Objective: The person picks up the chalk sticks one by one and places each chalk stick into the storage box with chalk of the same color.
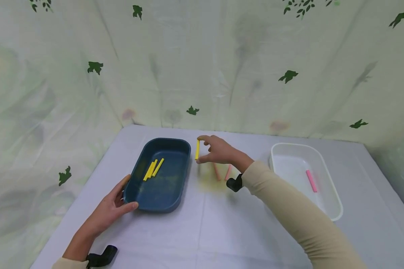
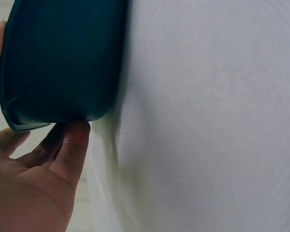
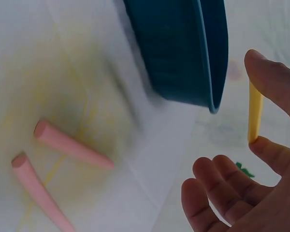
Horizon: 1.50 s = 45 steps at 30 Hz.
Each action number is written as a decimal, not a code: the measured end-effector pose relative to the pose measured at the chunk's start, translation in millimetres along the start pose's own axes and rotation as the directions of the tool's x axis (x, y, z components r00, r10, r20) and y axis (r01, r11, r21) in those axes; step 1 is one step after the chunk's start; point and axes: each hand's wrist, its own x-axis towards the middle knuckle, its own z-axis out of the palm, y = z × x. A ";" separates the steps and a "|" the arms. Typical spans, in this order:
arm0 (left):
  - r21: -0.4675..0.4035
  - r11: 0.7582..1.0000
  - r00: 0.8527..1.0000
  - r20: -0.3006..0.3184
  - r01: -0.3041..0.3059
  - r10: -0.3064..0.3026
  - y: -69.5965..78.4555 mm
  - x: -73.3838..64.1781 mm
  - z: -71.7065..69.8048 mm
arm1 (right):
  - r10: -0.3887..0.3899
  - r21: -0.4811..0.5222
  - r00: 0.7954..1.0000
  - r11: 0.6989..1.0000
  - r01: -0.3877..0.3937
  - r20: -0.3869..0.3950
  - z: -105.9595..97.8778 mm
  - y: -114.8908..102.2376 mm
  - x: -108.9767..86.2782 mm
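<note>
My right hand (image 1: 219,150) pinches a yellow chalk stick (image 1: 197,149) by its two ends between thumb and index finger. It holds the stick above the table, just right of the dark blue tray (image 1: 165,196); the other fingers are loosely bent in the right wrist view. At the tray's near left corner, my left hand (image 1: 106,213) holds the rim and side wall, thumb along the front. Three yellow chalk sticks (image 1: 158,167) lie inside the blue tray, toward its left. Below the right hand, two pink chalk sticks (image 3: 73,145) lie on the table, partly hidden in the head view.
A white tray (image 1: 326,203) stands at the right with one pink chalk stick (image 1: 311,181) in it. Yellow chalk dust (image 1: 212,186) marks the white tablecloth (image 1: 202,231) between the trays. A leaf-patterned curtain (image 1: 222,74) hangs behind and at the left of the table.
</note>
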 end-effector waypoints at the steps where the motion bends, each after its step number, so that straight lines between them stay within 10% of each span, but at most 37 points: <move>1: 0.000 1.000 1.000 -0.001 -0.001 0.001 0.1 0.1 -0.1 | -0.003 -0.002 1.000 1.000 0.003 0.003 1.3 -1.9 0.4; 17: -0.023 0.999 0.999 0.004 -0.042 0.042 -0.6 -0.3 -2.3 | -0.062 0.005 0.998 0.998 0.062 0.030 32.2 -28.8 6.0; 26: -0.024 0.999 0.999 0.006 -0.042 0.042 -0.4 -1.0 -3.6 | 0.074 0.064 0.992 0.996 -0.068 -0.100 55.0 -38.1 9.0; 45: -0.024 0.999 0.999 0.007 -0.043 0.043 0.5 -1.6 -2.6 | 0.043 0.105 0.999 0.994 -0.041 -0.019 65.2 -8.8 16.8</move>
